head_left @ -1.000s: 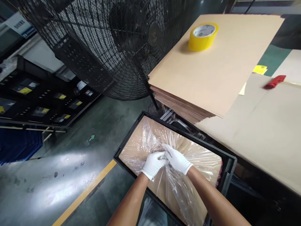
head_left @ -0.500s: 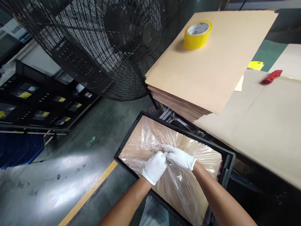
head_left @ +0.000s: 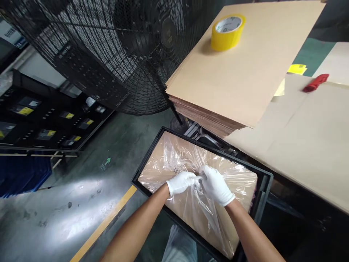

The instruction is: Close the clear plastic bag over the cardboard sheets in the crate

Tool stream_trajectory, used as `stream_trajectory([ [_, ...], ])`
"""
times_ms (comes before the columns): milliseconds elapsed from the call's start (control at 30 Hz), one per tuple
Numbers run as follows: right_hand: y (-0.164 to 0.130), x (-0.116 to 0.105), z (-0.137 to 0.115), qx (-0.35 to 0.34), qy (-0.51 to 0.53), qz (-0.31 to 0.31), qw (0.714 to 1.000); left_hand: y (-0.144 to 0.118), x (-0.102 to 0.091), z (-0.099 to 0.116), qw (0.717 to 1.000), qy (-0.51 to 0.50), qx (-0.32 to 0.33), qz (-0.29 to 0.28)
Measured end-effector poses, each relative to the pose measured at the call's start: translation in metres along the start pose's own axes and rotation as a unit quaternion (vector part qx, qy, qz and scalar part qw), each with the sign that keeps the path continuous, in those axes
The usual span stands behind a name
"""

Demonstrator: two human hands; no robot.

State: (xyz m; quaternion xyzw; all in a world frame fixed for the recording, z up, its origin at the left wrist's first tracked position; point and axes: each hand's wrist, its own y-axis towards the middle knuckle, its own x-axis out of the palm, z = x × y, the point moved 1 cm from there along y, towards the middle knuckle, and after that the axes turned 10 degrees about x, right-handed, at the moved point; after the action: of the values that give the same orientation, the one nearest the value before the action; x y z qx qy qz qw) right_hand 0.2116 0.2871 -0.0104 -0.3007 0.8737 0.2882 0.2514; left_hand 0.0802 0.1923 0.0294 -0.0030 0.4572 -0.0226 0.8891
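Your table is covered with a flat sheet of cardboard. On it, toward the far side, sits a thick stack of cardboard sheets, and a roll of yellow tape stands on top of that stack. A red cutter lies on the table to the right, with a yellow note just beyond it. Down on the grey floor, a black crate stands beside the yellow line, close against the table.

left grip, right grip, both pinched, touching
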Motion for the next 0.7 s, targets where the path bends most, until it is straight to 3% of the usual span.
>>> stream_trajectory([
  [100,-0.009,0.005,-0.001,-0.003,-0.027,0.068,0.997,0.002,0.006,-0.011,0.996,-0.08,0.007,0.034],
  [200,-0.02,0.005,-0.009,-0.03,-0.053,0.092,0.994,0.0,0.009,-0.018,0.989,-0.132,0.02,0.057],
  [400,-0.02,0.002,-0.023,-0.05,-0.129,0.093,0.986,-0.006,0.004,-0.022,0.978,-0.197,0.019,0.071],
  [567,-0.015,0.002,-0.021,-0.064,-0.162,0.071,0.982,-0.012,0.003,-0.025,0.97,-0.226,-0.047,0.077],
  [700,-0.017,-0.004,-0.022,-0.061,-0.175,0.051,0.981,-0.012,0.003,-0.021,0.973,-0.187,-0.101,0.09],
])
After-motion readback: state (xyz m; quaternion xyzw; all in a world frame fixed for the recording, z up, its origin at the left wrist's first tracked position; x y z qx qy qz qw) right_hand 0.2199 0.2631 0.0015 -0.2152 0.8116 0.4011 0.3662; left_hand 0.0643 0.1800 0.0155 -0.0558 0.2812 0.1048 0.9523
